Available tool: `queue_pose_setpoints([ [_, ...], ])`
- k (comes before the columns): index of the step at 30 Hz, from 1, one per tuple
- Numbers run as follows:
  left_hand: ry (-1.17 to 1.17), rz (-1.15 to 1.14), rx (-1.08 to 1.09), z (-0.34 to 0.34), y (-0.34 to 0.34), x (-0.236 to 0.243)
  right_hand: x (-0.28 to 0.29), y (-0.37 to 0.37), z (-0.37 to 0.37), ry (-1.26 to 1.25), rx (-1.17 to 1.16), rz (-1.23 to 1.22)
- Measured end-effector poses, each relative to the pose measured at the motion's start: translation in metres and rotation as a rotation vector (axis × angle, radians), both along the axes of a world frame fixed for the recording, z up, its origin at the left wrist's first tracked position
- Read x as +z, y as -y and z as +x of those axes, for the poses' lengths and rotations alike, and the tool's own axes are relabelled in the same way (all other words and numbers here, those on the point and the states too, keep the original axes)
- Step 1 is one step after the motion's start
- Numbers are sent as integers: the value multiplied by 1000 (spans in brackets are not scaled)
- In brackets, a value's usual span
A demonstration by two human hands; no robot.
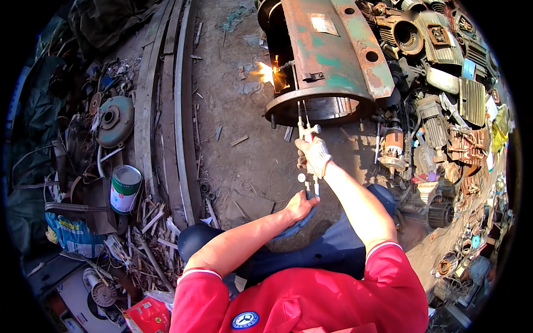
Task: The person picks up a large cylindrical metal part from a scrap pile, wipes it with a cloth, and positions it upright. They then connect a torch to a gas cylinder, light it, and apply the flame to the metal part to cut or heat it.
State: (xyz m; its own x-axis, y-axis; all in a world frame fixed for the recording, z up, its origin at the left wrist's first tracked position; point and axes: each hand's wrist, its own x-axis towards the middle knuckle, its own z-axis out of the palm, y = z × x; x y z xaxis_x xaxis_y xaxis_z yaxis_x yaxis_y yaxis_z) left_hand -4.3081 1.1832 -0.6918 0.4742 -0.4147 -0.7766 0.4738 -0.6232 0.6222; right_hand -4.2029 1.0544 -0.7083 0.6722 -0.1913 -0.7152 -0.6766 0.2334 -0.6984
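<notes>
My right hand (pixel 314 155), in a pale work glove, is closed around the handle of a cutting torch (pixel 303 119). The torch's thin tubes run forward past the near rim of a large rusty metal housing (pixel 327 61) with green paint left on it. A bright orange flame (pixel 271 73) with sparks burns at the housing's left side; the torch tip is hard to make out in the glare. My bare left hand (pixel 300 207) grips the hose (pixel 297 227) just behind the torch's rear fittings. The hose drops toward my knees.
Motor casings (pixel 430 111) and other scrap crowd the right side. Long metal beams (pixel 183 111) lie along the left, beside a paint can (pixel 125 188), a round greenish cover (pixel 115 121) and splintered wood (pixel 147 244). Small wood pieces (pixel 240 141) are scattered on the dirt floor.
</notes>
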Motion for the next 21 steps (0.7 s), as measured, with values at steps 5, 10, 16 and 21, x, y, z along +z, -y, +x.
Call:
queue_pose_setpoints([
  [5, -17, -12, -1, -4, -1, -6, 1, -1, -2, -30, 20, 6],
  [10, -46, -23, -23, -5, 0, 0, -2, 3, -7, -24, -4, 12],
  [16, -76, -35, -73, -23, 2, 1, 3, 3, -26, -76, 9, 40],
  [21, -101, -69, -132, -42, 4, -3, 6, -1, -43, -141, 36, 7],
])
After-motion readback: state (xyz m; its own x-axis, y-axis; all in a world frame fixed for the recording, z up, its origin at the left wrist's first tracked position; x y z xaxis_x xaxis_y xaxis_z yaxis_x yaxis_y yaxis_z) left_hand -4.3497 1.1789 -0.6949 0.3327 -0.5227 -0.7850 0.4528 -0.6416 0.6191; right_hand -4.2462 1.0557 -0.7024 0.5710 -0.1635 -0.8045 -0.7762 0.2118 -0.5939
